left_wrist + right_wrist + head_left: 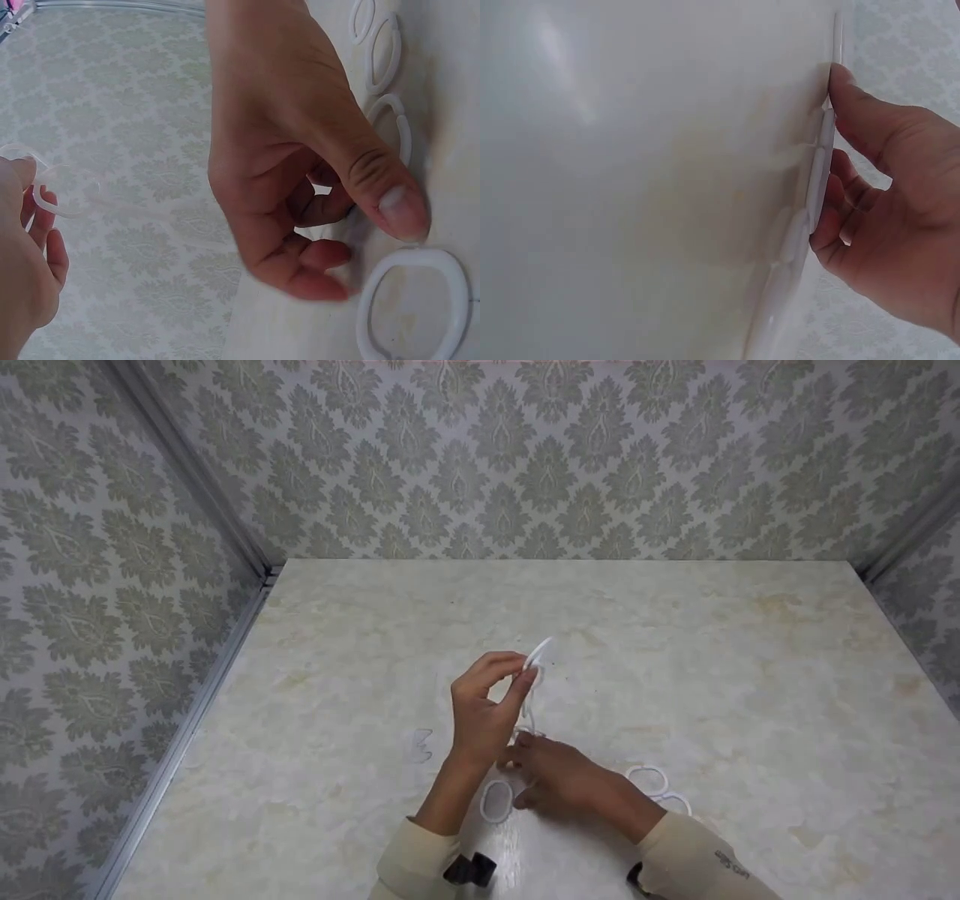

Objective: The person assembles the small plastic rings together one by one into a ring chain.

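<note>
My left hand [484, 712] is raised above the table and pinches a white oval plastic link [537, 651] between thumb and fingertips. More white loop hangs below it, towards the right hand. Down at the tabletop is my right hand [559, 772], thumb and fingers spread apart and bent. In the right wrist view its fingers touch white links [823, 169] lying along the table. The left wrist view shows its thumb close to another link [365, 315]. That view also has the left hand [26, 262] at its edge, holding a white loop [52, 206].
Two white links [664, 781] lie by the right forearm. A faint transparent piece with a wavy edge [422, 745] is left of the left hand. The marbled tabletop [337, 622] ends at patterned walls [502, 472] at the back and sides.
</note>
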Demonstrator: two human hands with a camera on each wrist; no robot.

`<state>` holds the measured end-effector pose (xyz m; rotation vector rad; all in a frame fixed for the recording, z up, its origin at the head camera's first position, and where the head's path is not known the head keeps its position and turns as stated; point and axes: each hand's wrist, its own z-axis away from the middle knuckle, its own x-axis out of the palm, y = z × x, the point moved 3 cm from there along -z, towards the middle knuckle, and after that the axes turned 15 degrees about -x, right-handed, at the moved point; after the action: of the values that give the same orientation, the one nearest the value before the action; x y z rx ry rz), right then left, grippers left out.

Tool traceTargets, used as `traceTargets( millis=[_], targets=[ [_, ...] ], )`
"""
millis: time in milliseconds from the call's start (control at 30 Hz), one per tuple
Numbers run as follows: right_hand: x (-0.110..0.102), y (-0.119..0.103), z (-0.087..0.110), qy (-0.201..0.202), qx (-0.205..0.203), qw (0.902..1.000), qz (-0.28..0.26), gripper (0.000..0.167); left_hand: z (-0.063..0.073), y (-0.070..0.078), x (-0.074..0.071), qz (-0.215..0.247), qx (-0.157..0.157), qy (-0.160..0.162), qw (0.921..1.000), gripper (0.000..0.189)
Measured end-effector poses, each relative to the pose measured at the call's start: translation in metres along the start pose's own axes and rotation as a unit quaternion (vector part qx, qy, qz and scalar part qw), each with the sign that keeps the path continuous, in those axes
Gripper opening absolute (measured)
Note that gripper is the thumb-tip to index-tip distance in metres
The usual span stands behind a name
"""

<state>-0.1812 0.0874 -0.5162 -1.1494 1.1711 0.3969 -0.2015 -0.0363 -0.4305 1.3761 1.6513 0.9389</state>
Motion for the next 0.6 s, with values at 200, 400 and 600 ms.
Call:
traceTargets(
  millis=[200, 400, 600],
  targets=[
    [0.001, -0.007, -0.006, -0.011, -0.056, 0.9979, 0.030, 0.058, 0.000, 0.001, 0.001, 0.000, 0.002, -0.001, 1.0000, 0.016],
    [0.004, -0.009, -0.008, -0.024, -0.053, 0.9976, 0.037, 0.050, -0.001, 0.002, 0.002, -0.007, -0.001, 0.000, 1.0000, 0.015],
    [0.006, -0.015, -0.010, -0.039, -0.084, 0.9938, 0.062, 0.046, -0.001, 0.003, 0.003, -0.018, -0.003, 0.003, 0.9998, 0.015]
  ],
)
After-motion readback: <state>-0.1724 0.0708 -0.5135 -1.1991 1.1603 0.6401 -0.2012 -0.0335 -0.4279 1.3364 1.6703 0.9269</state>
